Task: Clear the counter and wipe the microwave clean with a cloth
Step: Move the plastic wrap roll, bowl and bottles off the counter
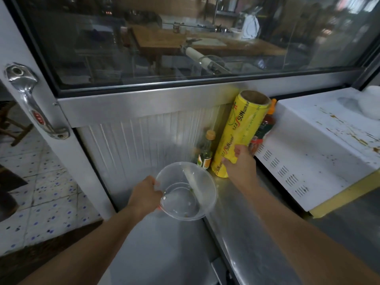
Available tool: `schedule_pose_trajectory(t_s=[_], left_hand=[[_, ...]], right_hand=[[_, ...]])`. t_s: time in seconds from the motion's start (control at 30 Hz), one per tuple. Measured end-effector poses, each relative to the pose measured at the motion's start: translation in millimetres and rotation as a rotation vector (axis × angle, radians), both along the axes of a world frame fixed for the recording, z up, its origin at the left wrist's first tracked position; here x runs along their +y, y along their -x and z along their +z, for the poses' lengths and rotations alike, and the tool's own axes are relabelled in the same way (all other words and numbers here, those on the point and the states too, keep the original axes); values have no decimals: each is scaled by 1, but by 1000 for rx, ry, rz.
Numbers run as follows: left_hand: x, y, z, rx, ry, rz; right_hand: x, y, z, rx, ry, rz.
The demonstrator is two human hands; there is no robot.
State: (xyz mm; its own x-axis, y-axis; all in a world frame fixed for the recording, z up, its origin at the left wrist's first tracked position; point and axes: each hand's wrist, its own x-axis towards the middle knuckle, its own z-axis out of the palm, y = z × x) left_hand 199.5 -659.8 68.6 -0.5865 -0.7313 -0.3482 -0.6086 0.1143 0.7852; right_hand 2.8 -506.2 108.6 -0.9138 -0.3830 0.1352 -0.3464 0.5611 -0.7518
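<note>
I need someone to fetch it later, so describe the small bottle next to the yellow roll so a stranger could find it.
Start at the white microwave on the steel counter. Left of it stands the yellow roll gripped by the right hand. The small bottle stands just left of that roll: clear, tan cap, orange label, much shorter than the roll.

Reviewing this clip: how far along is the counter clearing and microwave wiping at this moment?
Early stage. In hand: the left hand holds a clear plastic bowl, and the right hand grips a yellow cling-wrap roll. Left: a small green glass bottle and a red sauce bottle stand on the steel counter; the white microwave shows brown stains, and no cloth is visible.
</note>
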Motion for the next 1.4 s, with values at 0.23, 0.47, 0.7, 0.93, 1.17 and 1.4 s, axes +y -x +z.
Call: schedule_pose_trajectory(t_s=[0.23,0.47,0.7,0.93,1.17,1.4], left_hand=[[41,53,-11,-56,57,-164],[65,97,-31,-82,4,-166],[68,111,-44,-125,29,-160],[63,97,-22,-93,55,-187],[77,85,34,72,235,-257],[130,85,77,223,192,-408]], right_hand=[[67,17,-4,-26,-147,-53],[102,34,-26,-137,-188,-85],[112,43,-37,-201,-170,-71],[110,33,-24,-252,-117,-82],[134,-2,24,-212,-79,-132],[186,-39,61,-119,-89,-240]])
